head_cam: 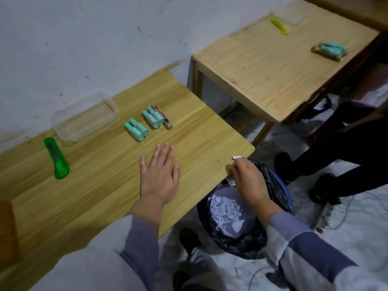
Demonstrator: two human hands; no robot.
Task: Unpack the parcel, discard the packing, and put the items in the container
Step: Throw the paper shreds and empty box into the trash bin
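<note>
**Scrap at the table edge, items lying unpacked**

Resting flat at lower centre of the frame: left hand (159,175), fingers straight and spread, palm down on the near wooden table (94,185), grasping nothing. Hovering at the table's right corner, centre right of the frame: right hand (249,181), fingers curled and seemingly pinching a small white paper scrap (236,157) at their tips, though not quite showing whether the scrap is truly held. Sitting below that hand, lower centre right: a bin lined with a black bag (247,244), holding shredded white paper (225,208).

Lying just left of centre: two clusters of teal items (136,129) and (152,118), side by side and slightly apart, the right one touching a small opened box (165,117). Standing well left of them, against the wall: clear plastic container (86,118). Lying just beside its lower left corner: green utility knife (56,158).

Showing at upper right: a second table (273,76) carrying a yellow-green object (279,25) and another packet of teal items (330,50)
</note>
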